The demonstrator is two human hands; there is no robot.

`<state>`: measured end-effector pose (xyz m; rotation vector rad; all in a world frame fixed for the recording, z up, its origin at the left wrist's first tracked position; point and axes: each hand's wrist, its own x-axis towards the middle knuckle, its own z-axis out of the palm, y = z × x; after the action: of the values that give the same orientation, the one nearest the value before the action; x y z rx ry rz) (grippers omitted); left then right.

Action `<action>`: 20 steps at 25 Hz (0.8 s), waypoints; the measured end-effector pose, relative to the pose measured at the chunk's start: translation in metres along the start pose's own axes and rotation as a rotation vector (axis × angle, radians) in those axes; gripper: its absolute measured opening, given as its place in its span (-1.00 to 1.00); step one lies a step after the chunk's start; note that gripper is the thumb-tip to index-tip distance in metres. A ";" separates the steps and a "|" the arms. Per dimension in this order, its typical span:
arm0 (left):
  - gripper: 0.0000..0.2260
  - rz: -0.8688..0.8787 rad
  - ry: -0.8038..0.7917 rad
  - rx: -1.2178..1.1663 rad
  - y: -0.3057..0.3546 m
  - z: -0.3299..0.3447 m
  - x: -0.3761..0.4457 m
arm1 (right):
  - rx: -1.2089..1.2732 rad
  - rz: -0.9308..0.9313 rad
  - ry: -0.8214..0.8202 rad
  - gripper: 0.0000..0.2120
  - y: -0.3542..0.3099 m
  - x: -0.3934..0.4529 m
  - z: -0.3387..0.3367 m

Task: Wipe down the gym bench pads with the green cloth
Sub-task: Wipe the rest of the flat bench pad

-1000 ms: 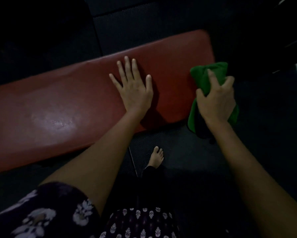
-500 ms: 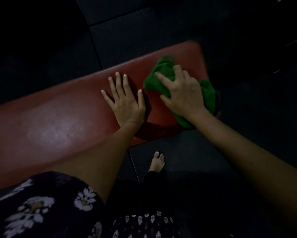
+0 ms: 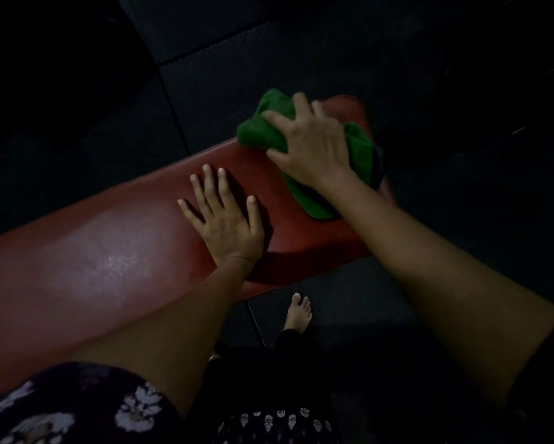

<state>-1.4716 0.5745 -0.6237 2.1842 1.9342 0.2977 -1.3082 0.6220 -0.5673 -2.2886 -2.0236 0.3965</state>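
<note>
A long red bench pad (image 3: 102,267) runs from the lower left up to the right. My left hand (image 3: 224,219) lies flat on its middle with fingers spread. My right hand (image 3: 310,142) grips a bunched green cloth (image 3: 269,123) and presses it onto the pad's far right end. Part of the cloth hangs out below my wrist toward the pad's near edge.
Dark rubber floor mats (image 3: 237,65) surround the bench. My bare foot (image 3: 298,312) stands on the floor just below the pad's near edge. A pale shiny patch (image 3: 109,254) shows on the pad to the left.
My right hand carried the cloth from beside the pad's end onto the pad, then across toward its far edge. The left hand stayed flat on the pad.
</note>
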 end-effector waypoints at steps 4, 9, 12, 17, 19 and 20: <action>-0.42 0.003 -0.009 0.007 0.001 -0.001 0.001 | 0.115 0.328 0.021 -0.47 0.047 0.013 -0.007; -0.41 -0.001 -0.009 0.006 0.001 0.000 0.000 | 0.401 0.712 0.093 -0.47 0.086 -0.054 0.005; -0.42 0.007 -0.001 0.008 0.001 0.000 0.001 | 0.375 0.648 0.154 -0.43 0.077 -0.120 0.016; -0.42 0.001 -0.012 0.004 0.002 0.001 0.001 | 0.263 0.718 0.196 -0.48 0.062 -0.099 0.011; -0.42 0.005 -0.022 0.002 0.002 0.000 0.001 | 0.209 0.717 0.191 -0.49 0.056 -0.052 0.007; -0.42 0.007 -0.024 0.003 0.002 0.000 0.001 | 0.181 0.688 0.195 -0.48 0.050 -0.033 0.004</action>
<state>-1.4700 0.5755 -0.6231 2.1864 1.9168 0.2688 -1.2638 0.5820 -0.5766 -2.7078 -1.0220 0.3449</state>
